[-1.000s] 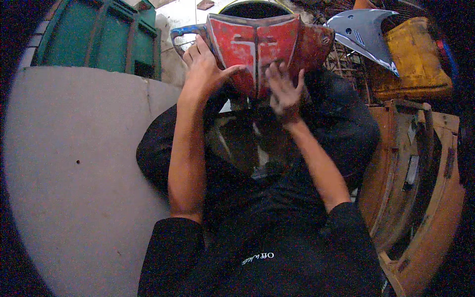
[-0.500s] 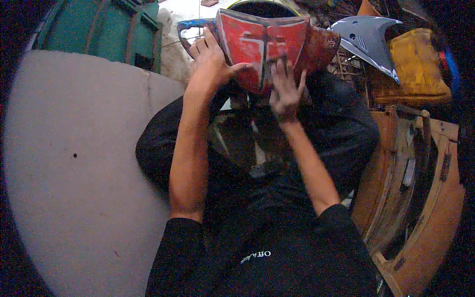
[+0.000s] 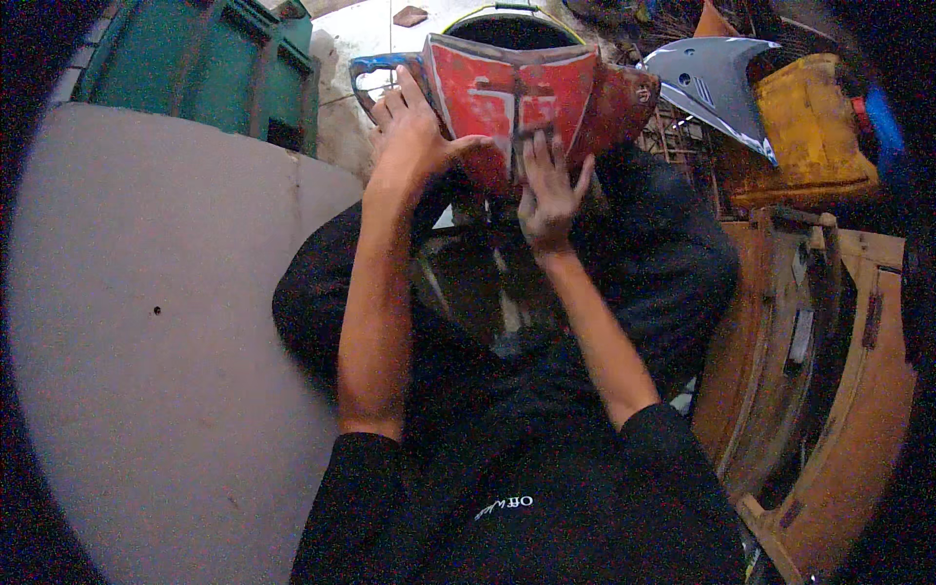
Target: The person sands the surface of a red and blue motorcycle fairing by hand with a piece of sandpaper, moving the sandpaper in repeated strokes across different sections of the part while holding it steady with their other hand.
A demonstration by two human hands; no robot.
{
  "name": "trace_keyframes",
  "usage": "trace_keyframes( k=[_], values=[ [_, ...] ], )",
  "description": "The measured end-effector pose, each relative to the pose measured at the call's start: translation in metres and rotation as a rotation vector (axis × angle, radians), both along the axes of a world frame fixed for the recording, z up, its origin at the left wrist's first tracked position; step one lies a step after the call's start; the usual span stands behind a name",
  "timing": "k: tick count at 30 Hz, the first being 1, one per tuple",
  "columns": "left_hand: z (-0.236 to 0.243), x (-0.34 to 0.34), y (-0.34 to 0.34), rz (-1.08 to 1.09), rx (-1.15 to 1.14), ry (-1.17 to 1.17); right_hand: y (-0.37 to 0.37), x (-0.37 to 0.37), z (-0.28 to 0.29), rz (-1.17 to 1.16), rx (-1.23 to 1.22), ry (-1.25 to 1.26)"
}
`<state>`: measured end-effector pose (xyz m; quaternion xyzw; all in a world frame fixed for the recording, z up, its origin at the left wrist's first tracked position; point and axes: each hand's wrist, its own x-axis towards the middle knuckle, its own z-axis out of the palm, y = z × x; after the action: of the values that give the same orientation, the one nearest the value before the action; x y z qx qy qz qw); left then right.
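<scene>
Red panel (image 3: 485, 83) stands in front of the person, between and beyond the knees (image 3: 317, 283), just before a dark round container (image 3: 468, 31). The left hand (image 3: 405, 136) lies spread at its left side, fingers by the blue-edged loop (image 3: 370, 64), thumb over the red face; I cannot tell whether that grip clamps it. The right hand (image 3: 548, 200) has its grip open, extended fingers against the panel's lower middle, beside the dark centre stripe (image 3: 514, 83).

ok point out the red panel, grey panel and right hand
Red panel (image 3: 548, 90): head view, on its front face
Grey panel (image 3: 719, 83): head view, on its broad part
Right hand (image 3: 550, 205): head view, on its back
</scene>
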<state>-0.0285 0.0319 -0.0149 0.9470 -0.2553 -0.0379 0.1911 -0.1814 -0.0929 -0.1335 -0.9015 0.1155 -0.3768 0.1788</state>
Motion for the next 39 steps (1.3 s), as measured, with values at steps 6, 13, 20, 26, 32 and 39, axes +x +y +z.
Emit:
trace_keyframes(
  k=[6, 13, 20, 26, 32, 39],
  values=[
    [-0.003, 0.001, 0.003, 0.045, 0.059, 0.016, -0.003, 0.001, 0.011, -0.052, -0.010, 0.052],
    [-0.015, 0.007, 0.003, 0.039, -0.037, 0.035, -0.029, 0.070, 0.058, -0.070, 0.033, -0.062],
    [-0.033, -0.011, 0.012, 0.099, -0.122, -0.091, 0.018, -0.011, -0.010, -0.070, 0.043, 0.020],
    [-0.032, -0.011, 0.012, 0.119, -0.136, -0.083, 0.001, 0.022, 0.027, -0.114, 0.071, -0.018],
    [-0.037, -0.024, 0.003, 0.075, -0.225, -0.079, 0.005, -0.028, -0.040, -0.075, -0.027, 0.015],
    [-0.029, -0.017, 0.010, 0.102, -0.174, -0.077, 0.002, 0.017, 0.018, -0.121, 0.013, -0.042]
  ],
)
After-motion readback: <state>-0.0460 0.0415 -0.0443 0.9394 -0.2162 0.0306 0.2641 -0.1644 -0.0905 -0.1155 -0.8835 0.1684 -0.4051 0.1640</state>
